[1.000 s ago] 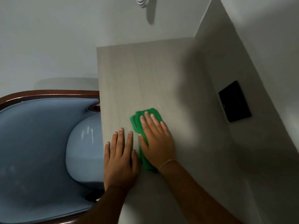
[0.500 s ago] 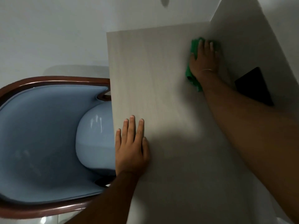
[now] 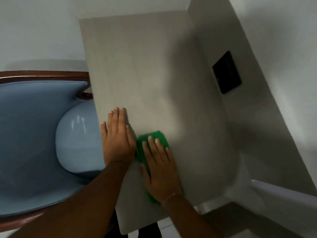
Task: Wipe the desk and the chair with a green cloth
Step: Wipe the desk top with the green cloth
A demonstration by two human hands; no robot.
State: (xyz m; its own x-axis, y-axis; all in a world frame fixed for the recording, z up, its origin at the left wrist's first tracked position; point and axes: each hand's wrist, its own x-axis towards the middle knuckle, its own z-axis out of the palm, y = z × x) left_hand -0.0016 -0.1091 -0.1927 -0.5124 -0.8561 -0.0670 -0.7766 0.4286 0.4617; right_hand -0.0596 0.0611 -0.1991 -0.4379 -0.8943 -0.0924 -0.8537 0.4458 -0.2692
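Half a second back the right hand (image 3: 161, 170) was stretched to the far corner of the desk (image 3: 145, 66), by the wall; now it has swept the green cloth (image 3: 155, 137) all the way back to the near part of the top, much where it lay a second ago, so one full out-and-back stroke looks complete. In the head view, the only one, that hand lies palm down on the cloth with its fingers (image 3: 151, 143) straight and slightly spread, pressing it flat to the desk rather than closing around it; green shows ahead of the fingertips and along the thumb side down to the wrist. The left hand (image 3: 118, 143) has stayed planted flat on the desk's left edge, fingers together, empty, its thumb side just beside the cloth and possibly touching it. The blue chair (image 3: 34, 134) with its dark wooden rim sits tucked against that edge, and a black panel (image 3: 226, 73) is set in the upright surface on the right. By my judgement the desk pass is well under way, with the left strip under the resting hand likely unwiped, and the chair not yet started.
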